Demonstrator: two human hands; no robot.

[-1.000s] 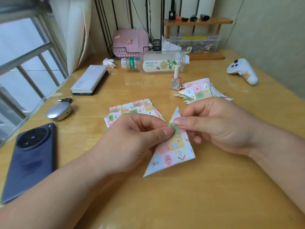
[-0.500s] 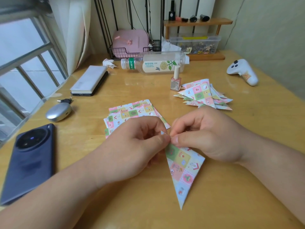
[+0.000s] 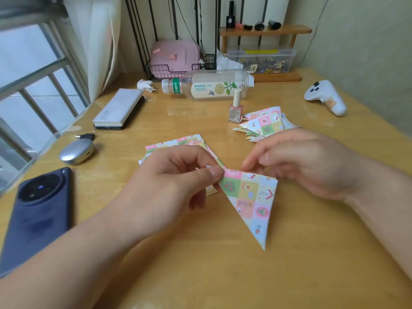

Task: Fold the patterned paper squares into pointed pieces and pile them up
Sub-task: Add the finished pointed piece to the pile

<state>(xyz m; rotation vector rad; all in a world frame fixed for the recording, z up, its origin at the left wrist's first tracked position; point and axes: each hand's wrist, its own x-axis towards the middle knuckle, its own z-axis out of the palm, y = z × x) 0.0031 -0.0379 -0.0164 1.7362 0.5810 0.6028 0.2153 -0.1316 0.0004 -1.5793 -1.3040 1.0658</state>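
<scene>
A folded patterned paper triangle (image 3: 252, 197) points down toward me above the table. My left hand (image 3: 178, 181) pinches its left top corner between thumb and forefinger. My right hand (image 3: 307, 166) holds the right part of its top edge, the fingertips hidden behind the paper. A stack of flat patterned squares (image 3: 176, 143) lies just behind my left hand. A pile of folded pointed pieces (image 3: 265, 123) sits at the back right, partly hidden by my right hand.
A nail polish bottle (image 3: 235, 108) stands beside the pile. A plastic bottle (image 3: 207, 85) lies behind it. A dark phone (image 3: 38, 215), silver case (image 3: 77, 150) and notebook (image 3: 120, 110) lie left. A white controller (image 3: 327, 97) sits far right.
The triangle has turned from point-up to point-down and shifted right. My hands have moved apart along its top edge and now cover part of the folded pile.
</scene>
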